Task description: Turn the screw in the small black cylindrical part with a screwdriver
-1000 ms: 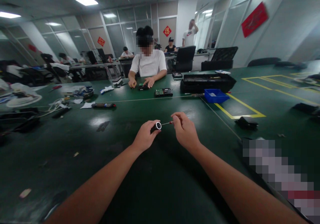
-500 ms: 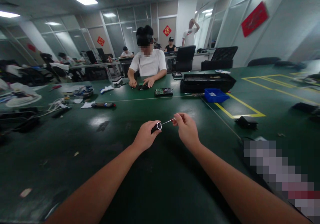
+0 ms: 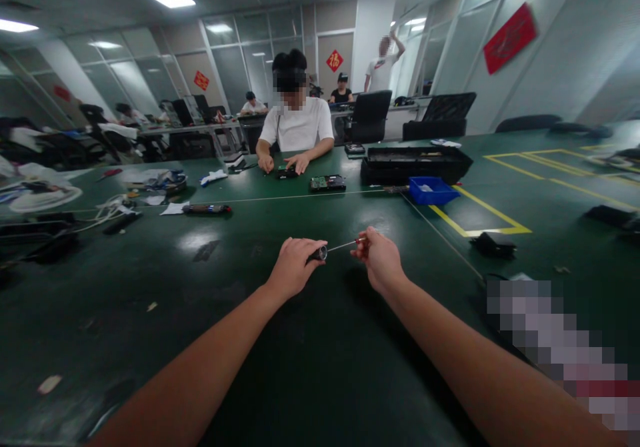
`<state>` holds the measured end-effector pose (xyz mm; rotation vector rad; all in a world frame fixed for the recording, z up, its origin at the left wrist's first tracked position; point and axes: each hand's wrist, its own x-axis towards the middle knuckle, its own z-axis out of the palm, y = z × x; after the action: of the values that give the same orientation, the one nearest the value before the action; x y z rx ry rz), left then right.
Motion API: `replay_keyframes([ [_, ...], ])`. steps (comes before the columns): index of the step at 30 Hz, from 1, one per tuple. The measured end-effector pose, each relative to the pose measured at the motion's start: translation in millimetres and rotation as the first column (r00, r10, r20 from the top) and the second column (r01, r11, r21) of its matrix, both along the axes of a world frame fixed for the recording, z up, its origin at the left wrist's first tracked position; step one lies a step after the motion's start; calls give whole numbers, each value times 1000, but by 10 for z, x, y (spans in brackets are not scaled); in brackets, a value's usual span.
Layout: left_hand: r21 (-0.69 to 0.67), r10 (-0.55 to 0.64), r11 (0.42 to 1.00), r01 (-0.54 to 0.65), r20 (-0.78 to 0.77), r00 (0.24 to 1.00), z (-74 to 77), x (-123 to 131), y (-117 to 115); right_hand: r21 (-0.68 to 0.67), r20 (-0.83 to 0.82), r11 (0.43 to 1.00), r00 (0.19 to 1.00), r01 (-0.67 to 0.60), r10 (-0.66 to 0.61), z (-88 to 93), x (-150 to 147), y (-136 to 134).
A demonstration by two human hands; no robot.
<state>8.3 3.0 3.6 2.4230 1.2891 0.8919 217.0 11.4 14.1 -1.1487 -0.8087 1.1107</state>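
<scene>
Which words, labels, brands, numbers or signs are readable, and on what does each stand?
"福": central red diamond in the background.
Too blurred: smaller red diamond at left, large red sign at right, standing person's shirt.
No text readable on the black cylinder or thin tool.

just in front of the blue bin (image 3: pixel 433 191), bare counter (image 3: pixel 410 234) leaves passage as far as the right hand (image 3: pixel 383 258). nearer and left of it, a red-handled tool (image 3: pixel 344 246) bars the gap between the right hand and the dark cylinder (image 3: pixel 321 253) in the left hand (image 3: pixel 294 268). behind the bin, a long black trough (image 3: pixel 415 170) blocks passage; well to its left, a circuit board (image 3: pixel 327 183) obstructs. to its right, the yellow-taped patch (image 3: pixel 477 214) is open up to a black box (image 3: pixel 494 244).
</scene>
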Motion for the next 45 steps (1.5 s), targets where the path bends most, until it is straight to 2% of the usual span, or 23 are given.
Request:
replay_keyframes([
  [5,-53,32,998,-35,-62,998,-38,9,6,77,173,993,979,93,-106,37,-11,-32],
  [9,-36,57,998,-59,-50,997,-25,15,-7,146,275,989,959,30,-70,84,-66,-103],
  [16,-10,21,1000,-21,-21,1000,-14,-4,-24,207,428,977,903,-50,-44,99,-51,-135],
  [23,-2,6,1000,-6,-24,1000,-11,-14,-24,210,513,974,858,-85,-36,159,-53,-177],
  [32,-3,21,1000,-20,40,999,-5,-16,-15,233,513,969,857,-86,-47,200,-70,-210],
  [38,6,62,998,-63,72,995,-61,-42,14,232,673,971,732,-65,-111,274,-65,-255],
  [45,0,69,998,-70,65,995,-71,-56,14,347,658,907,751,-238,-55,229,-92,-292],
])
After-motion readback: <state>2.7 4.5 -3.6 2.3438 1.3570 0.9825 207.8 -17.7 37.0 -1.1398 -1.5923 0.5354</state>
